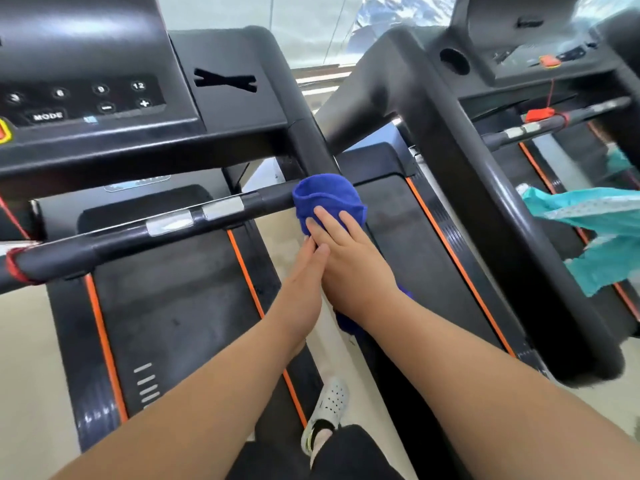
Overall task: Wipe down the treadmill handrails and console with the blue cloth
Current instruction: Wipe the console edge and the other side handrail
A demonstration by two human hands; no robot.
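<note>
The blue cloth [323,197] is bunched over the right side handrail, where the black crossbar [166,225] with silver sensor plates joins it. My right hand [346,258] lies flat on the cloth, fingers spread and pressing it on the rail; a tail of cloth hangs below the wrist. My left hand [306,271] is pressed against the right hand's side, fingers reaching under the cloth. The console [86,98] with round number buttons and a MODE key is at upper left, above the crossbar.
A second treadmill [485,188] stands close on the right, with a teal garment [595,230] draped over its rail and a red safety clip [538,114] on its crossbar. Orange-edged running belt [173,299] lies below. My white shoe [325,414] is on the floor between the machines.
</note>
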